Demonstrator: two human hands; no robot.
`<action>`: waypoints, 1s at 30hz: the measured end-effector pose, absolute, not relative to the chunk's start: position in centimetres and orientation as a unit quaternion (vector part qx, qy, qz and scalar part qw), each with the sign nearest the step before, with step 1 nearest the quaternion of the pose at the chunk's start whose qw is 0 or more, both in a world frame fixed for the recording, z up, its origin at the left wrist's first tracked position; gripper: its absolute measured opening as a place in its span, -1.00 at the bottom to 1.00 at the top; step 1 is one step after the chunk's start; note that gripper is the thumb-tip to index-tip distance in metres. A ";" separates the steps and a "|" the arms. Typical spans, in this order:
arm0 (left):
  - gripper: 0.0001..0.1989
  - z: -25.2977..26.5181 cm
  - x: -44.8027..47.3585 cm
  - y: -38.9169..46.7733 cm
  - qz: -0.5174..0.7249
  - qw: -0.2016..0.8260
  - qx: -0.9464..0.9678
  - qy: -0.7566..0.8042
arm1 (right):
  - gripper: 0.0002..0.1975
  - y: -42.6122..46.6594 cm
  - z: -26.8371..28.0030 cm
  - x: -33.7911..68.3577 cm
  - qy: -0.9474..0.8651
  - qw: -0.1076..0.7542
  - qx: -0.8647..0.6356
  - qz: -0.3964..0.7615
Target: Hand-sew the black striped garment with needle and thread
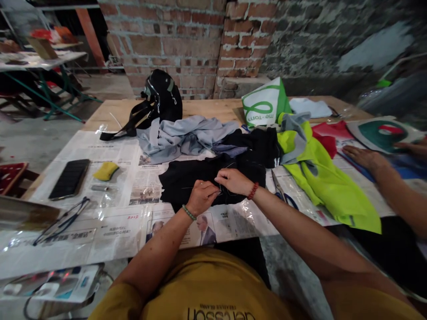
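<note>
A piece of black cloth [187, 171] lies flat on newspaper in front of me. My left hand [203, 196], with a green bead bracelet, is closed in a pinch on the cloth's near part. Just to its right, my right hand [234, 181], wearing a red bead bracelet, pinches what looks like a pale sewing thread above the cloth. The thread's thin line curves near both sets of fingertips; whether a needle is there is too small to tell. Scissors [280, 189] with dark blue handles lie right of the cloth.
Grey clothing [187, 138], a black bag [163, 98] and a green-white bag [265, 104] stand behind. A neon-yellow garment [333, 191] lies right, beside another person's hand [363, 158] and an iron [383, 133]. Left are a phone [70, 178], yellow sponge [106, 170], thread spool [100, 188] and eyeglasses [63, 220].
</note>
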State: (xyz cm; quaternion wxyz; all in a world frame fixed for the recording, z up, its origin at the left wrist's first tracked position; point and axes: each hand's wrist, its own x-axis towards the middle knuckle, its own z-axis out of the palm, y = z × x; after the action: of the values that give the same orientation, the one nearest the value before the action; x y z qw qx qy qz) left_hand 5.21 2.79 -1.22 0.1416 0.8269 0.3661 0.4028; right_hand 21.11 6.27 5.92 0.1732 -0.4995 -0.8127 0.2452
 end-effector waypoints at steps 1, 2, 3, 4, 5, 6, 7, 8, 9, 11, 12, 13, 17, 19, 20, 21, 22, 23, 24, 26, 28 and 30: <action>-0.85 -1.3 5.3 2.7 0.403 0.141 0.827 0.367 | -0.77 6.2 5.8 21.1 -0.813 0.172 -0.499 0.246; -0.85 -1.3 5.3 2.7 0.407 0.139 0.824 0.369 | -0.77 6.0 5.7 21.1 -0.814 0.172 -0.498 0.246; -0.85 -1.3 5.3 2.7 0.414 0.139 0.818 0.374 | -0.77 5.9 5.5 21.1 -0.815 0.173 -0.495 0.247; -0.85 -1.3 5.3 2.7 0.421 0.139 0.812 0.381 | -0.76 5.8 5.3 21.0 -0.816 0.174 -0.493 0.247; -0.86 -1.3 5.2 2.8 0.428 0.139 0.805 0.387 | -0.76 5.7 5.0 21.0 -0.817 0.176 -0.491 0.246; -0.86 -1.3 5.2 2.9 0.433 0.141 0.799 0.393 | -0.76 5.6 4.8 21.0 -0.818 0.178 -0.489 0.244; -0.87 -1.3 5.1 3.0 0.436 0.145 0.794 0.397 | -0.75 5.6 4.6 21.1 -0.820 0.180 -0.487 0.241; -0.88 -1.3 5.1 3.2 0.438 0.152 0.791 0.399 | -0.75 5.6 4.5 21.1 -0.823 0.183 -0.484 0.234; -0.90 -1.3 5.0 3.3 0.438 0.161 0.788 0.400 | -0.76 5.6 4.5 21.3 -0.828 0.190 -0.478 0.224; -0.92 -1.2 4.9 3.5 0.440 0.188 0.777 0.410 | -0.79 5.5 4.8 21.6 -0.834 0.226 -0.464 0.194; -0.92 -1.2 4.9 3.6 0.440 0.206 0.768 0.418 | -0.80 5.3 5.1 21.9 -0.831 0.257 -0.461 0.174; -0.92 -1.1 4.9 3.7 0.439 0.226 0.758 0.426 | -0.78 5.0 5.4 22.1 -0.822 0.294 -0.463 0.154; -0.92 -0.9 4.8 3.7 0.439 0.296 0.727 0.438 | -0.79 2.8 5.7 23.0 -0.759 0.420 -0.491 0.079; -0.93 -0.9 4.8 3.8 0.444 0.313 0.718 0.435 | -0.84 1.4 4.8 23.4 -0.748 0.438 -0.496 0.044; -0.93 -0.9 4.8 3.8 0.447 0.318 0.714 0.434 | -0.86 0.6 4.1 23.6 -0.748 0.438 -0.498 0.025; -0.92 -0.9 4.7 3.8 0.450 0.322 0.712 0.433 | -0.89 -0.1 3.4 23.7 -0.749 0.434 -0.500 0.007; -0.92 -0.8 4.7 3.8 0.452 0.324 0.710 0.433 | -0.92 -0.9 2.7 23.8 -0.751 0.429 -0.501 -0.008; -0.91 -0.8 4.7 3.8 0.452 0.326 0.709 0.432 | -0.96 -1.6 2.0 23.8 -0.754 0.423 -0.502 -0.019; -0.91 -0.8 4.7 3.8 0.452 0.327 0.709 0.431 | -0.96 -2.2 1.5 23.7 -0.759 0.414 -0.502 -0.023; -0.92 -0.8 4.8 3.8 0.450 0.329 0.710 0.430 | -0.88 -3.4 0.7 23.0 -0.777 0.389 -0.495 -0.004; -0.93 -0.9 4.8 3.7 0.447 0.331 0.713 0.428 | -0.87 -4.1 0.3 22.1 -0.794 0.366 -0.484 0.039; -0.93 -0.9 4.8 3.7 0.445 0.334 0.717 0.421 | -0.87 -4.4 0.1 21.3 -0.794 0.366 -0.480 0.075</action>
State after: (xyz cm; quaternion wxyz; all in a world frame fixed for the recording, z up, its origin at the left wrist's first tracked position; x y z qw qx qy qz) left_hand 4.84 3.68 -0.90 0.3344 0.7165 0.4208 0.4446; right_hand 21.34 -4.39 0.15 0.3665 -0.4800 -0.7936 0.0746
